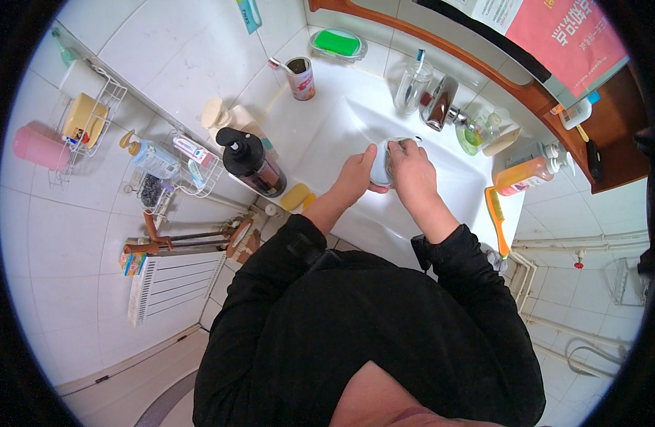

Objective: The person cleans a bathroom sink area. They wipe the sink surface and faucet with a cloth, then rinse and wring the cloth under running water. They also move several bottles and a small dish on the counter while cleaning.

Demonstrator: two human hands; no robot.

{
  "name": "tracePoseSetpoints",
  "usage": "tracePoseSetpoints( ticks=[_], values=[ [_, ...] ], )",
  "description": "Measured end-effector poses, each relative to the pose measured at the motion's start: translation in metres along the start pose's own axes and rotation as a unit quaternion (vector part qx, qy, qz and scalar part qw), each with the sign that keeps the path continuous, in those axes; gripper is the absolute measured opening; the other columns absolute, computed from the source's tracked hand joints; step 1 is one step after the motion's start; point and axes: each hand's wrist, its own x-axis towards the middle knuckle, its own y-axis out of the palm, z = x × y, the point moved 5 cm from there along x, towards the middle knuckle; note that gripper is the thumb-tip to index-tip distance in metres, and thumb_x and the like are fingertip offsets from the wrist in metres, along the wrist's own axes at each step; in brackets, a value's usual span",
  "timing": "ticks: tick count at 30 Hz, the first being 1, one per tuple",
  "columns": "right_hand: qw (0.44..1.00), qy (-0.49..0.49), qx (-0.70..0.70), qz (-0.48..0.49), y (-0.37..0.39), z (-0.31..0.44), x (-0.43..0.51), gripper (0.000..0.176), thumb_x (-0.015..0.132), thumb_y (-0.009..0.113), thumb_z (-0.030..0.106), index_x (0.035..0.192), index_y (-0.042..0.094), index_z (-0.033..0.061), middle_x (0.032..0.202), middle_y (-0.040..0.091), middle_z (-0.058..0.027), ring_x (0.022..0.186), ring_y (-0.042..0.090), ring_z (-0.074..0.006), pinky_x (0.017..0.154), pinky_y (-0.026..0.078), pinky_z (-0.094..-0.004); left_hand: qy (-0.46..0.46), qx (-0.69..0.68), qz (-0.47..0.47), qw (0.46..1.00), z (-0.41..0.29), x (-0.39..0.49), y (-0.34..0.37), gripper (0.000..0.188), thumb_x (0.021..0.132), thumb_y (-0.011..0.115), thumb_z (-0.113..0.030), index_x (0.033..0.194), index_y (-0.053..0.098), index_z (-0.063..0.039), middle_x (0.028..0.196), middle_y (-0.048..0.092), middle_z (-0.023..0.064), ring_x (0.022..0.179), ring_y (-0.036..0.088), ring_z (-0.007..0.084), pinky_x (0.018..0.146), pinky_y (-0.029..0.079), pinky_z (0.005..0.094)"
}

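Note:
Over the white washbasin [327, 144] I have a pale, round dish or cup [380, 163] between both hands. My left hand [357, 173] grips its left side, thumb on top and fingers underneath. From the right, my right hand [414, 166] presses its bent fingers onto the top face and rim. Something greenish and patterned shows by those fingertips, too covered to name. Beyond the hands stands the chrome faucet [440, 104]; whether water runs is not visible.
Left on the rim are a black pump bottle [253, 163], yellow soap [295, 197] and a can with a toothbrush [301, 79]. A glass jar [413, 88] stands beside the faucet. On the right lie an orange brush [496, 219] and pump bottle [525, 175], below a wooden shelf [621, 160].

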Motion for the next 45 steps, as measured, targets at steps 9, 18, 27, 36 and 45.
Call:
tracePoseSetpoints(
  ticks=[9, 18, 27, 36, 45],
  values=[
    [0.982, -0.161, 0.072, 0.063, -0.008, 0.009, -0.004, 0.041, 0.082, 0.061, 0.008, 0.123, 0.062, 0.0117, 0.115, 0.06, -0.0135, 0.1, 0.061, -0.0333, 0.08, 0.054, -0.0413, -0.003, 0.009, 0.009, 1.0, -0.001, 0.0, -0.009, 0.066, 0.103, 0.036, -0.051, 0.121, 0.056, 0.009, 0.109, 0.064, 0.0202, 0.089, 0.068, 0.0305, 0.066, 0.064, 0.0388],
    [0.995, 0.069, -0.023, 0.073, -0.002, 0.003, 0.0, 0.041, 0.084, 0.06, 0.007, 0.124, 0.057, -0.0005, 0.124, 0.056, -0.0202, 0.102, 0.062, -0.0366, 0.084, 0.055, -0.042, 0.061, 0.024, -0.002, 0.998, -0.003, -0.006, 0.01, 0.058, 0.105, 0.036, -0.041, 0.122, 0.055, 0.01, 0.109, 0.062, 0.0192, 0.089, 0.067, 0.0284, 0.065, 0.064, 0.0371],
    [0.989, 0.102, 0.025, 0.101, -0.008, -0.005, 0.005, 0.029, 0.085, 0.06, 0.011, 0.11, 0.063, -0.0027, 0.113, 0.062, -0.0188, 0.093, 0.065, -0.0361, 0.08, 0.055, -0.0426, 0.075, 0.046, -0.037, 0.995, 0.001, -0.007, 0.007, 0.053, 0.106, 0.036, -0.038, 0.115, 0.055, 0.01, 0.105, 0.061, 0.0198, 0.089, 0.067, 0.0271, 0.062, 0.064, 0.0374],
    [0.895, 0.26, 0.356, -0.072, 0.019, -0.06, -0.003, 0.047, 0.082, 0.075, 0.033, 0.113, 0.064, 0.0003, 0.105, 0.068, -0.0213, 0.093, 0.066, -0.0318, 0.082, 0.052, -0.0359, 0.128, -0.047, -0.044, 0.99, 0.0, -0.005, 0.003, 0.04, 0.106, 0.038, -0.031, 0.122, 0.049, 0.004, 0.114, 0.056, 0.0161, 0.102, 0.062, 0.0267, 0.075, 0.064, 0.0395],
    [0.903, 0.203, 0.375, 0.057, 0.027, -0.063, 0.001, 0.021, 0.079, 0.073, 0.013, 0.096, 0.07, 0.0015, 0.082, 0.068, -0.0068, 0.074, 0.062, -0.0127, 0.072, 0.051, -0.0289, 0.002, 0.138, 0.004, 0.99, 0.0, 0.005, -0.011, 0.041, 0.094, 0.054, -0.026, 0.125, 0.055, 0.0, 0.109, 0.063, 0.0125, 0.091, 0.066, 0.0229, 0.067, 0.06, 0.0384]
  ],
)
